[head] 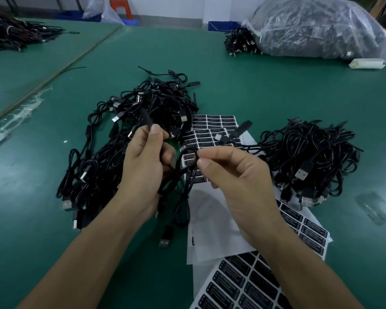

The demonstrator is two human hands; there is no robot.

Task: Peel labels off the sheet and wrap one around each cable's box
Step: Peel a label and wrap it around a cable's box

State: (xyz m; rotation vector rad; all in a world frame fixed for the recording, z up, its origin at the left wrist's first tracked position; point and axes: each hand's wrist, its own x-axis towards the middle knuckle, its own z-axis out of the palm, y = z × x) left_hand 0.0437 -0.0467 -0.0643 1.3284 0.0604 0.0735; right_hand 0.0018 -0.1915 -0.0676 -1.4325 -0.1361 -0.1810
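Just above the white sheet of black printed labels (210,123) on the green worktop (276,90), the left hand (145,161) has its grip clamped on a slim black box (146,118). The right hand (234,175) pinches the thin black cable (180,159) at its loop.

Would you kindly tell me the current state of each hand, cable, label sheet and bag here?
Left hand: grips the box of one cable.
Right hand: pinches that cable's loop.
Far label sheet: flat, partly peeled.
Near label sheet: flat, rows full where visible.
Left cable pile: loose, tangled.
Right cable pile: heaped, tangled.
Plastic bag: stuffed full.
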